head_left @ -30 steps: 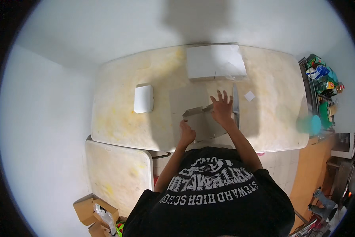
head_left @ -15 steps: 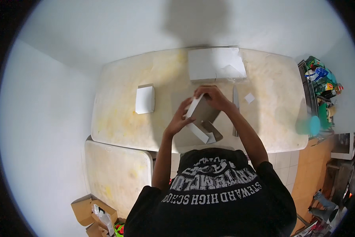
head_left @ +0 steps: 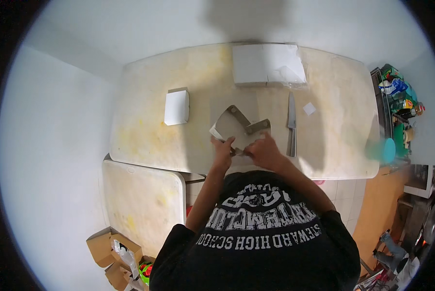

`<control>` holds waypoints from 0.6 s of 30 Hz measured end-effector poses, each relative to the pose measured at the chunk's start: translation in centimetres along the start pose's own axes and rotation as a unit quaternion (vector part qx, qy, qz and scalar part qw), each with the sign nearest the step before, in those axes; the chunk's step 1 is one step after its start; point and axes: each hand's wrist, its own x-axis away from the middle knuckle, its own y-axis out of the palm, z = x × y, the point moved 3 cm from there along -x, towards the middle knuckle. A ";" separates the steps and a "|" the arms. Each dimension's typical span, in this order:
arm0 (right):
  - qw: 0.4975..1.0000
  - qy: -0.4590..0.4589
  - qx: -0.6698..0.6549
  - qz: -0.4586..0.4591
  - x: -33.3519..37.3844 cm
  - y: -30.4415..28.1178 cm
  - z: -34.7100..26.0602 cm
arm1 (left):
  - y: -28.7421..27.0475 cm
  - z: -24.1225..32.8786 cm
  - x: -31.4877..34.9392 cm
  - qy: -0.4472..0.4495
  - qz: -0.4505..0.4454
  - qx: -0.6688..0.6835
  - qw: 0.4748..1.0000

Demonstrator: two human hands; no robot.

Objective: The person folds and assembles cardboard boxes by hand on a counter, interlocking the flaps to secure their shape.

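Near the table's front edge, my left hand (head_left: 222, 152) grips the near left side of a part-folded cardboard box (head_left: 234, 127), its thumb along the near wall. My right hand (head_left: 266, 153) is closed at the near right corner of the same box, fingers bent against a flap; its fingertips are partly hidden. The box shows its grey-brown inside, with raised flaps on its far and right sides. To its right lies a kitchen knife (head_left: 291, 119), blade pointing away from me. A small white square of paper (head_left: 309, 108) lies beyond the knife.
A small closed white box (head_left: 176, 107) stands on the table (head_left: 144, 136) to the left. White flat cardboard (head_left: 266, 65) with clear plastic lies at the back. At the right edge are a teal cup (head_left: 387, 151) and a rack of bottles and packets (head_left: 396, 92).
The box has been turned and brought down nearer to me, with its inside now facing up. Both hands have moved from its sides to its near edge.
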 end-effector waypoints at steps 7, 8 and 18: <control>0.987 -0.076 -0.060 0.130 2.0 -4.9 2.0 | 1.6 8.4 7.6 0.559 -0.098 -0.589 0.575; 0.983 -0.101 -0.077 0.131 2.2 -5.3 1.8 | 2.2 8.1 7.5 0.522 -0.193 -0.664 0.500; 0.987 -0.034 -0.108 0.111 4.5 -4.4 1.1 | 3.5 6.3 4.1 0.294 -0.383 -0.696 0.531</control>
